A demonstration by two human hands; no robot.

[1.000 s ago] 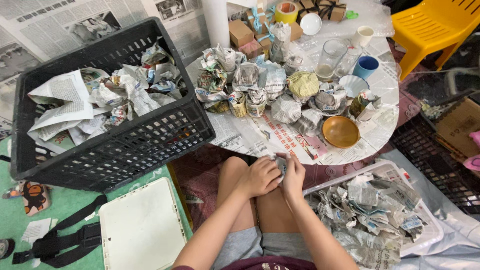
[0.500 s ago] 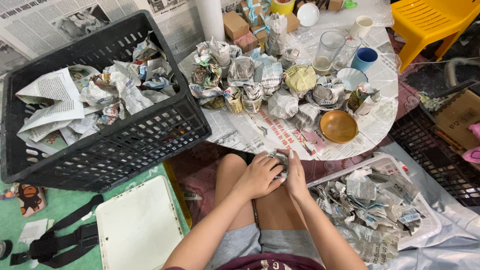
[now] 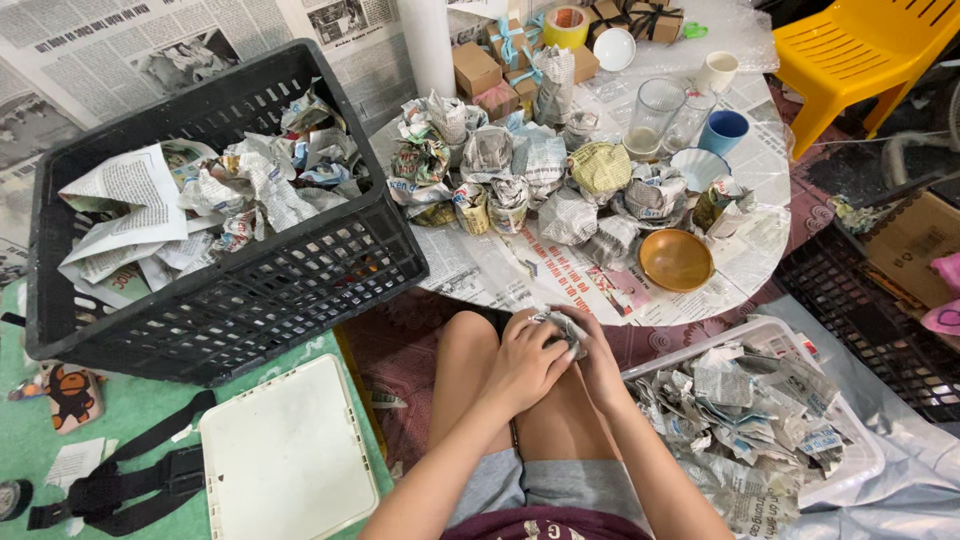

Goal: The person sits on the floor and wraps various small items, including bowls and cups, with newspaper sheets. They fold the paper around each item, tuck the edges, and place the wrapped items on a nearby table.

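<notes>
A newspaper-wrapped bundle [image 3: 562, 332] was gripped between both hands, left hand [image 3: 522, 362] and right hand [image 3: 598, 362], above the lap, paper pressed tight around it.

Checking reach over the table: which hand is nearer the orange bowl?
The right hand: the orange bowl sits just up and to its right. The left hand is farther off, on the other side of the newspaper-wrapped bundle both hands hold.

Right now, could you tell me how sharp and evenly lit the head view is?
Head view: even, soft light, no hard shadows; mild glare on the drinking glass; both hands and the newspaper bundle look sharp; straight lines bow slightly towards the edges.
</notes>
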